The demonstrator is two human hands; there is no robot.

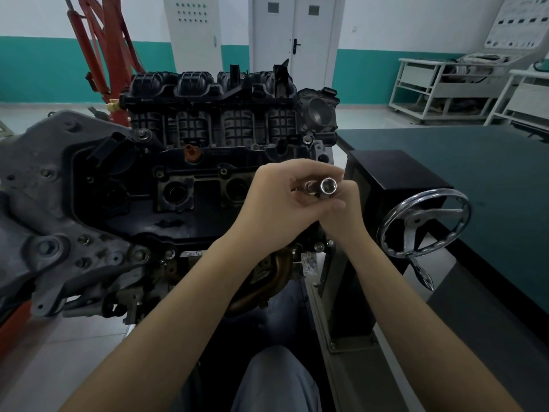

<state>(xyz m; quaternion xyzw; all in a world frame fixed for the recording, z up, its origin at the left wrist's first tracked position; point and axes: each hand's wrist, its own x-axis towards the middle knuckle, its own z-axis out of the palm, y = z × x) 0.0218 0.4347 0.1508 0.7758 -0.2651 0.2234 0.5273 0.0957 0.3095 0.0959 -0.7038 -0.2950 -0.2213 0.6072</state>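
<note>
Socket tool (pixel 328 185): only the open end and a short bit of shaft show; the rest is buried under the curled fingers of the left hand (pixel 276 200); right hand (pixel 346 217) mostly covered by the left, how it grips can't be told; engine (pixel 208 162) cut off by the left edge of the frame; red hoist (pixel 98 49) cut at the top left; stamped label (pixel 191 253) low on the engine too small to read; wall board (pixel 514 22) upper right clipped by the edge, its items just tiny blurs.
</note>
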